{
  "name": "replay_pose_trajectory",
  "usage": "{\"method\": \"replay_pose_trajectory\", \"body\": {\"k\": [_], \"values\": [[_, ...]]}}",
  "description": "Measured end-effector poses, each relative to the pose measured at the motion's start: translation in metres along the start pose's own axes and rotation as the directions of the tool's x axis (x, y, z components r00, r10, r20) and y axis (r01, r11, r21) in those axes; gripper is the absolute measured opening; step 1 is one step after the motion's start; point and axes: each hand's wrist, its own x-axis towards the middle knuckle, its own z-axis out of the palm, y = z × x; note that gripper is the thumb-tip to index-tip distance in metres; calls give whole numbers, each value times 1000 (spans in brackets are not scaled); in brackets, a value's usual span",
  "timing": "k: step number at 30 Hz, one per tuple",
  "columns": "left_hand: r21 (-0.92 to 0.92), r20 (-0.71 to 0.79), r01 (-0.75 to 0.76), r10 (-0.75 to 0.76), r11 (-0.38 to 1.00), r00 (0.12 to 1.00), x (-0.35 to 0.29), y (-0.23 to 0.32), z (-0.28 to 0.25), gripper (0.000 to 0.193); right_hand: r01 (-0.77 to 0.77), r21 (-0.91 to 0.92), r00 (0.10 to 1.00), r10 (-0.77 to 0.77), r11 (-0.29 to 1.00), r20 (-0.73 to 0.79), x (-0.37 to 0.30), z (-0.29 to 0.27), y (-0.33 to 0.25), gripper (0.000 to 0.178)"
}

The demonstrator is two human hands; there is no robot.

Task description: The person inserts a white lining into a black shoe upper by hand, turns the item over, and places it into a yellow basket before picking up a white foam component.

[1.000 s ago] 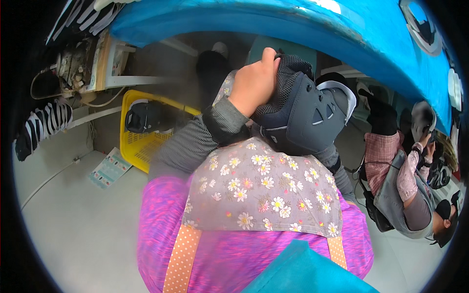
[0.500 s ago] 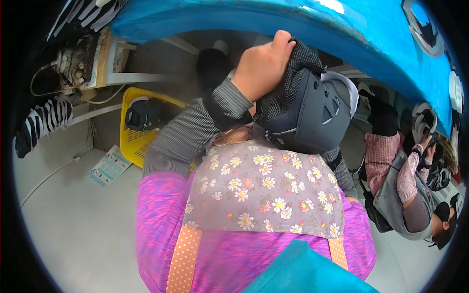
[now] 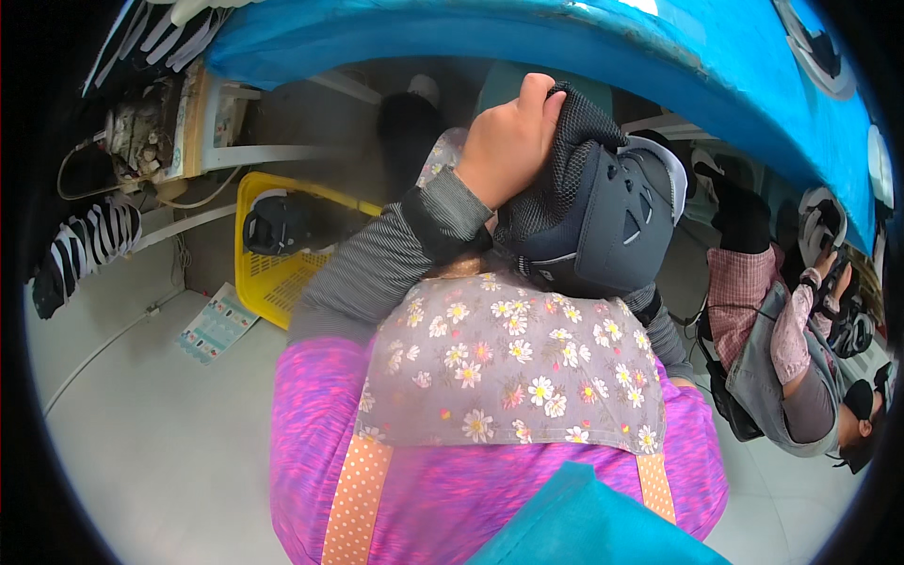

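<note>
A dark grey shoe upper (image 3: 603, 221) with black mesh lining, triangular cut-outs and a white curved edge is held up in front of my apron. My left hand (image 3: 508, 141) pinches the top of its mesh between thumb and fingers. The striped right sleeve (image 3: 659, 330) runs up behind the upper's lower right side. The upper hides my right hand, so its fingers cannot be made out.
A blue-covered table (image 3: 471, 38) curves across the top. At left, a yellow basket (image 3: 247, 254) holds a similar dark upper (image 3: 273, 224). Striped black-and-white pieces (image 3: 89, 240) hang far left. A co-worker (image 3: 782, 348) handles a white-edged shoe part at right.
My left hand and the upper have come slightly down in the picture, the grip unchanged. More of a teal surface shows beyond the hand.
</note>
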Motion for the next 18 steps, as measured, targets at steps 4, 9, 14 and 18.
{"method": "replay_pose_trajectory", "body": {"k": [4,9,14,18], "values": [[-13,-55,-23,23,1000,998,-7,-4,5,18,-2,6,1000,2,1000,-4,-1,1,2,52],[45,-59,-25,27,999,998,-5,-11,10,18,-16,-8,1000,16,1000,-19,0,-2,-2,52],[77,-57,-15,19,997,998,-6,-6,11,18,-1,6,1000,1,1000,-26,4,-1,4,51],[73,-19,10,-9,997,1000,-6,-5,12,19,-8,4,999,8,1000,-33,5,-2,1,51]]}}
